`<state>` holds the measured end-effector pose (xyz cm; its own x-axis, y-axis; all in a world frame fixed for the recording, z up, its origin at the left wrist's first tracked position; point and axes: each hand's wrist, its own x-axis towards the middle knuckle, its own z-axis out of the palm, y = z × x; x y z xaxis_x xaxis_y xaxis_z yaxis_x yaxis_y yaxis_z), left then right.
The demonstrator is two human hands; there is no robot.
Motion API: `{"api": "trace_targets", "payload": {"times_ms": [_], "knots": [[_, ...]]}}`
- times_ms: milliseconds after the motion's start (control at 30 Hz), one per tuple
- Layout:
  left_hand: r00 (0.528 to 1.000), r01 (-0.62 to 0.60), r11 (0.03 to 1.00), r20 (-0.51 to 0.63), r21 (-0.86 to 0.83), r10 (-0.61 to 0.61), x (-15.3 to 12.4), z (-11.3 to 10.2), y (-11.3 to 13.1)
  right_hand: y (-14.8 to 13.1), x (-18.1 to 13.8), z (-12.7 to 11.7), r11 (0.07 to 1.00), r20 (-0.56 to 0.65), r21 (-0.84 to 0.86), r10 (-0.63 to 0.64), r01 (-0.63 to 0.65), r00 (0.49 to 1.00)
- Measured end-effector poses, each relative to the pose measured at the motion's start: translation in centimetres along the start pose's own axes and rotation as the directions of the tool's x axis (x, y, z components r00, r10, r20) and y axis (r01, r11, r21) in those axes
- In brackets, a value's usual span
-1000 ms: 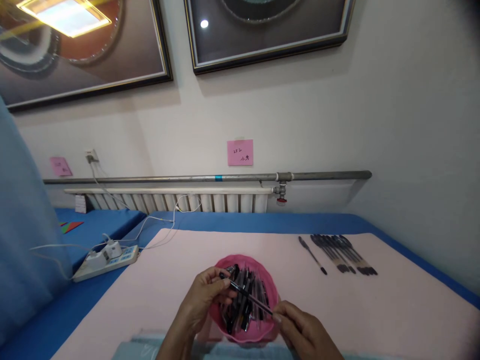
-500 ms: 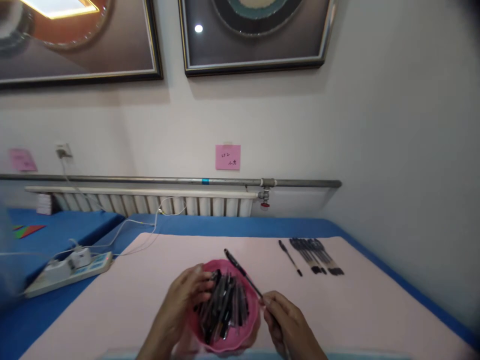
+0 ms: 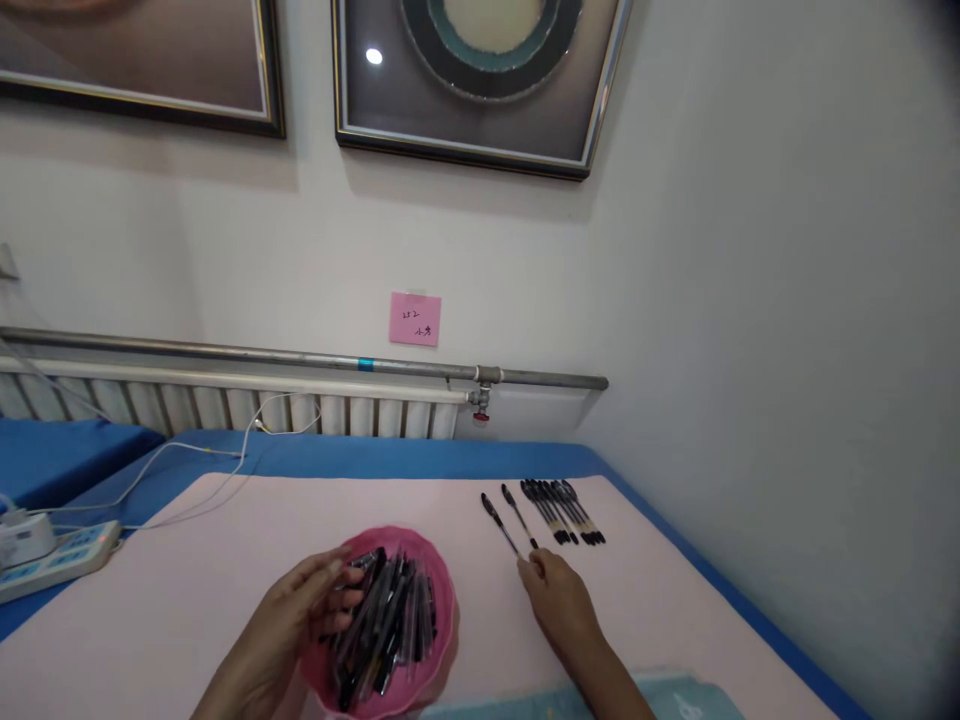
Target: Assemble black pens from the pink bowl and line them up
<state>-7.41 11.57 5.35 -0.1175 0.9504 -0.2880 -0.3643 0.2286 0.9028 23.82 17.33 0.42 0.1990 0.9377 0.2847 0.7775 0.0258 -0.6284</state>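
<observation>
A pink bowl [image 3: 442, 600] full of black pens [image 3: 382, 625] sits on the pink mat [image 3: 225, 560] near me. My left hand [image 3: 289, 625] rests over the bowl's left side, fingers curled loosely on the pens. Reaching out to the right, my right hand [image 3: 559, 605] pinches the near end of one black pen [image 3: 499, 522] that lies on the mat. That pen lies just left of a row of several black pens [image 3: 559, 510] laid side by side.
A blue cloth [image 3: 390, 455] covers the table under the mat. A white power strip [image 3: 56, 560] with cables lies at the left edge. A radiator [image 3: 225, 405] and pipe run along the wall behind. The wall closes in on the right.
My right hand carried the pen from over the bowl out to the right and set it down beside the row. The view swung right. My left hand stayed on the bowl.
</observation>
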Motion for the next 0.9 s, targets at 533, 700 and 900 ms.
{"api": "trace_targets", "payload": {"times_ms": [533, 700, 900], "knots": [[1.0, 0.008, 1.0, -0.022, -0.005, -0.008, 0.9, -1.2, -0.6, 0.3, 0.1, 1.1, 0.929, 0.109, -0.329, -0.139, 0.167, 0.984], [0.999, 0.048, 0.999, -0.023, -0.002, -0.048, 1.2, -1.4, -1.0, 1.1, 1.6, 1.7, 0.9, 0.108, -0.423, -0.065, 0.105, 0.992], [0.997, 0.079, 0.997, -0.006, -0.007, -0.079, 1.6, -1.8, -1.3, 2.0, 3.3, 1.4, 0.877, 0.093, -0.479, 0.021, 0.026, 0.995]]}}
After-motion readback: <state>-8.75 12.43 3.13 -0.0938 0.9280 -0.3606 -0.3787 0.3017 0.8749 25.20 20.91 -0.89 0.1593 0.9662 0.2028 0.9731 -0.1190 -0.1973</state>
